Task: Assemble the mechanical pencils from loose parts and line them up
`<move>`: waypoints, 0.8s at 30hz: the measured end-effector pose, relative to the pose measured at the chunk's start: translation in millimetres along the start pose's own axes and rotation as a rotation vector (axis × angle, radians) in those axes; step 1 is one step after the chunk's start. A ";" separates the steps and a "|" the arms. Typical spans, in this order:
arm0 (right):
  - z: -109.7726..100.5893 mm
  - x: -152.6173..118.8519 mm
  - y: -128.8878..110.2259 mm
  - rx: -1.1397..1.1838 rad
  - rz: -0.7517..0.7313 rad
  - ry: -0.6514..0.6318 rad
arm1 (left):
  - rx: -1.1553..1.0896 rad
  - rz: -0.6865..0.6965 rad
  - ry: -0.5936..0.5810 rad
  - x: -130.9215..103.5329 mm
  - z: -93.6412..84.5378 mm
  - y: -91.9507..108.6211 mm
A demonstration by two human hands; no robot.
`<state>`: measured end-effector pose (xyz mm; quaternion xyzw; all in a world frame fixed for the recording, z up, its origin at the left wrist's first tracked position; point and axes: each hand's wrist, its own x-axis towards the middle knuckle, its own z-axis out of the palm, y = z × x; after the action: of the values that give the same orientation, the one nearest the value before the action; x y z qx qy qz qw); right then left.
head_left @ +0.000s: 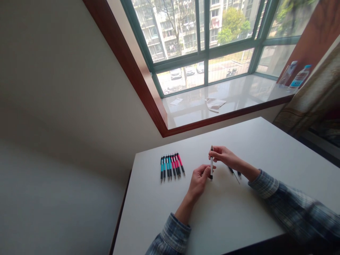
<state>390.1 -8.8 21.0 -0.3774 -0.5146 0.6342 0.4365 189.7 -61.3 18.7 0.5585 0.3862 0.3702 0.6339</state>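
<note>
A white pen (211, 163) with dark ends is held nearly upright in the picture between both hands. My left hand (198, 180) pinches its lower part between thumb and fingers. Higher up, my right hand (223, 156) grips the pen close to its tip. Partly hidden under my right forearm, a thin pen part (236, 176) and a small black piece (239, 174) lie on the white table (225, 216). To the left of my hands is a row of several pens (171, 166), blue ones on the left and pink-red ones on the right, with black grips.
Beyond the table is a window sill (186, 115) with a crumpled cloth or paper (215, 104) on it. Two plastic bottles stand at its right end, one with a blue cap (300, 78). A curtain (310, 85) hangs at the right, and a wall (66, 124) borders the left.
</note>
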 end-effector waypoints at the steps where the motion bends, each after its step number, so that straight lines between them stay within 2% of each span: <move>1: -1.0 1.3 3.0 0.053 0.028 0.035 | -0.022 0.019 -0.008 0.1 0.3 -0.7; 7: -6.9 4.8 9.5 0.285 0.093 0.237 | -0.124 0.086 -0.062 -0.5 -0.9 -2.8; 12: -6.7 5.1 11.3 0.343 0.131 0.182 | -0.088 0.093 -0.014 -1.3 -2.4 -0.6; 16: -3.9 4.7 12.6 0.363 0.153 0.167 | -0.101 0.120 0.078 -0.9 -3.5 -5.4; 20: 1.6 1.4 7.7 0.359 0.159 0.175 | -0.242 0.124 0.152 -0.9 -4.9 -8.0; 24: 5.1 -1.8 -0.1 0.317 0.131 0.179 | -0.393 0.136 0.217 -1.2 -8.3 1.9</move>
<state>386.0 -12.1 22.1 -0.3916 -0.3415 0.6983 0.4924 181.7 -58.7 20.0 0.4060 0.3341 0.5381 0.6588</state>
